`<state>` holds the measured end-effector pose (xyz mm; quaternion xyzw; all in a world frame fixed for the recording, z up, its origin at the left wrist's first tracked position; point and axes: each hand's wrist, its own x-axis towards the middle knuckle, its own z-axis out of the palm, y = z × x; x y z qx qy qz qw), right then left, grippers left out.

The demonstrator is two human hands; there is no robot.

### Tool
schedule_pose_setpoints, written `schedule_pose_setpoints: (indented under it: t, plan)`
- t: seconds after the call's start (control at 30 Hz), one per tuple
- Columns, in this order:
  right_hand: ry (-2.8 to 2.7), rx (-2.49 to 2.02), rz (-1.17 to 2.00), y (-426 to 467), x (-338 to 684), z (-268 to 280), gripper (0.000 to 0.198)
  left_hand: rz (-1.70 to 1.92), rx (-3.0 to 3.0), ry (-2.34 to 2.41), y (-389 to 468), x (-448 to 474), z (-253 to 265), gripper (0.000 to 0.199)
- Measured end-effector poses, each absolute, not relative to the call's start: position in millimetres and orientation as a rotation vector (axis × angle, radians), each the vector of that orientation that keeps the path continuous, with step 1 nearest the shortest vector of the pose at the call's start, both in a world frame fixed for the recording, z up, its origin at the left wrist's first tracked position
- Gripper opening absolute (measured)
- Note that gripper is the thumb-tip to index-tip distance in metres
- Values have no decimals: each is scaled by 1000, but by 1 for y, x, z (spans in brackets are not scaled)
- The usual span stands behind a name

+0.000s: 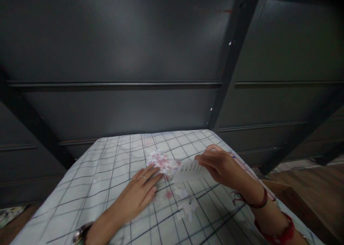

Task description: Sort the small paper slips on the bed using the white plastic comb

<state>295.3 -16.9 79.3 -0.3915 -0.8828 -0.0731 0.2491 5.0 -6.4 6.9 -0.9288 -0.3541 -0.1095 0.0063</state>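
White slotted piece [188,172], lower centre of the frame, is gripped by the right hand [217,166], which hides its right end. Both forearms are cut off at the bottom edge. The left hand [139,192] is open, palm down, fingertips against a heap of pink-and-white flakes [160,161], individually indistinct. White scraps [187,206] lie below. Checked cloth [113,166] shows bare at left, its top edge bordering dark panelling [129,110].

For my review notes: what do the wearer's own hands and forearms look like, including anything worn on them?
Both hands are bare, with no sleeves visible. The left hand has a thin ring and, at the wrist, what looks like a dark-strapped watch. The right arm wears a thin dark-red cord with loose ends and a thicker red band.
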Motion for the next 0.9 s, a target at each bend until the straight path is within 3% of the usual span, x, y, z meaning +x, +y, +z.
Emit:
schedule_pose_setpoints:
  t: [0.37,0.9]
  plan:
    - [-2358,-885,-272,-15,291,68,22,-426,-2573,-1492,7,-13,-28,44]
    - [-2399,-974,-224,-16,300,70,22,-332,-2515,-1611,10,-20,-31,48]
